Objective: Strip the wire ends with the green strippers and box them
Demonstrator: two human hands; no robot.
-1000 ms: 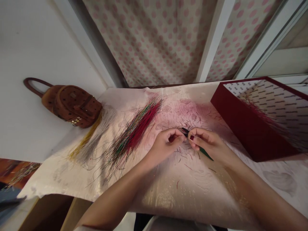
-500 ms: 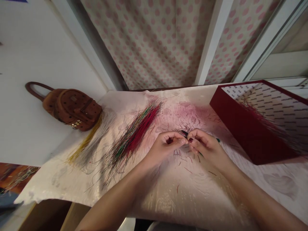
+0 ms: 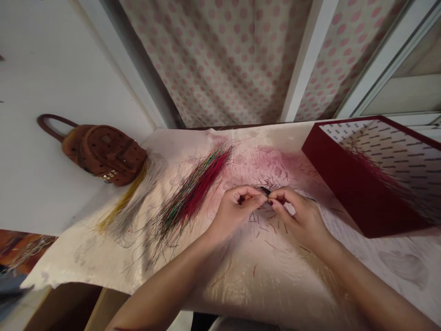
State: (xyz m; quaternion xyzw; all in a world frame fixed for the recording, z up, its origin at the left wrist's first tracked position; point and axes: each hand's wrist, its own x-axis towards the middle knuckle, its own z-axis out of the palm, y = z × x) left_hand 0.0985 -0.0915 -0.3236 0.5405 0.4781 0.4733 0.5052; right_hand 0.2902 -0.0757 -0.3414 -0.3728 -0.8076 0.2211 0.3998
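Note:
Just right of the middle of the table, my left hand [image 3: 237,207] and my right hand [image 3: 301,214] meet at their fingertips. Thumb and forefinger of each are pinched together on what looks like a thin wire, mostly hidden by the fingers. Behind the fingertips lies a small black object [image 3: 265,190], its kind unclear. Short dark wire offcuts [image 3: 270,179] are scattered around both hands. A bundle of long wires [image 3: 201,186], red, green and dark, lies left of my left hand.
A dark red box [image 3: 339,184] with a patterned lining stands at the right, loose red strands inside. Grey wires [image 3: 138,204] and yellow wires [image 3: 119,209] lie at the left beside a brown backpack [image 3: 110,154]. A pale cloth [image 3: 89,257] covers the table.
My right hand has shifted slightly right and opened its palm a little, with the fingertips still pinched. A thin strand now shows below my left hand, which has hardly moved.

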